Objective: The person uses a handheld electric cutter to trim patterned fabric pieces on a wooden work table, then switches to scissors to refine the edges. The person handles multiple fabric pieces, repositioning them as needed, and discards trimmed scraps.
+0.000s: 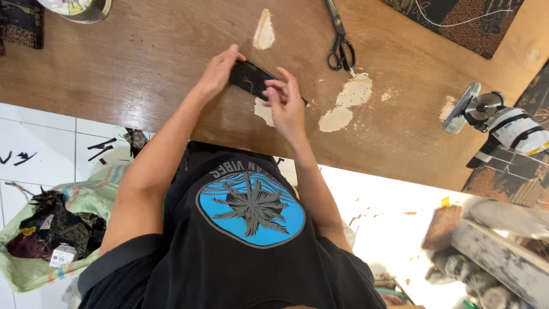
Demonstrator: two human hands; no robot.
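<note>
Black fabric strip [251, 77] pinched in my left hand [216, 71] and right hand [286, 103] near table edge [171, 123]; one scissors [339, 43] beyond, bare wood between.

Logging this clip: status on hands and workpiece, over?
Left hand and right hand both gripping a small dark fabric piece over the wooden table. Scissors lie apart, beyond. Nothing obstructing.

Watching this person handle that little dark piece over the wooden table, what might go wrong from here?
The small dark piece, pinched between the left hand and right hand, might slip onto the table. The scissors lie close by, so a reaching hand might catch the blades.
</note>
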